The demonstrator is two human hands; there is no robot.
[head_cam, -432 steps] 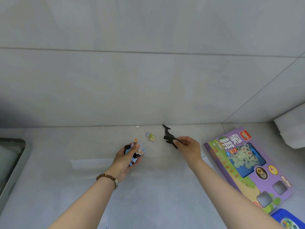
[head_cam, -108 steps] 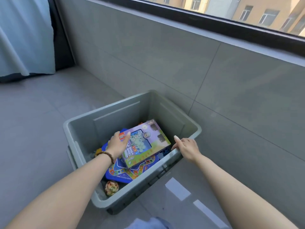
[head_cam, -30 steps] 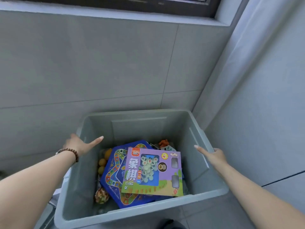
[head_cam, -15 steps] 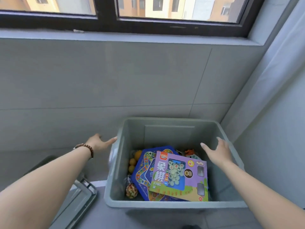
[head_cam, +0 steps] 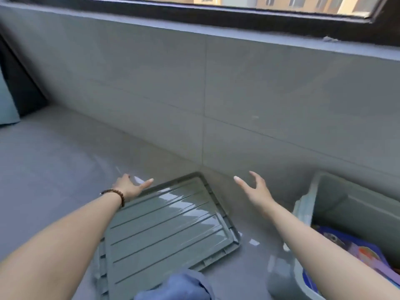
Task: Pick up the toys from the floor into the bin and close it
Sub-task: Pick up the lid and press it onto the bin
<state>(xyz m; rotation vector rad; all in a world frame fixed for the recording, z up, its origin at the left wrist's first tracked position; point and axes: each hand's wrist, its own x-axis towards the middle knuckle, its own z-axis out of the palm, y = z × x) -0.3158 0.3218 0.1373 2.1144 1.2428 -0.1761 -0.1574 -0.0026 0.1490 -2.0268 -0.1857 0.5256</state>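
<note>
Grey ribbed plastic lid (head_cam: 168, 226) lies flat on grey tiled floor (head_cam: 54, 161), just beside the grey tiled wall (head_cam: 238, 83). Left hand (head_cam: 129, 187), brown bead bracelet (head_cam: 118, 194) on the wrist, fingers spread at the lid's far left corner; contact unclear. Right hand (head_cam: 255, 189) hovers with fingers loosely spread, empty, between lid and open grey plastic bin (head_cam: 357, 204) at right edge. Colourful toy boxes (head_cam: 363, 252) inside bin. Blue cloth (head_cam: 179, 286) at bottom edge. Dark window frame (head_cam: 216, 14) on top.

grey tiled wall (head_cam: 151, 83), floor (head_cam: 43, 165), window (head_cam: 259, 5)
</note>
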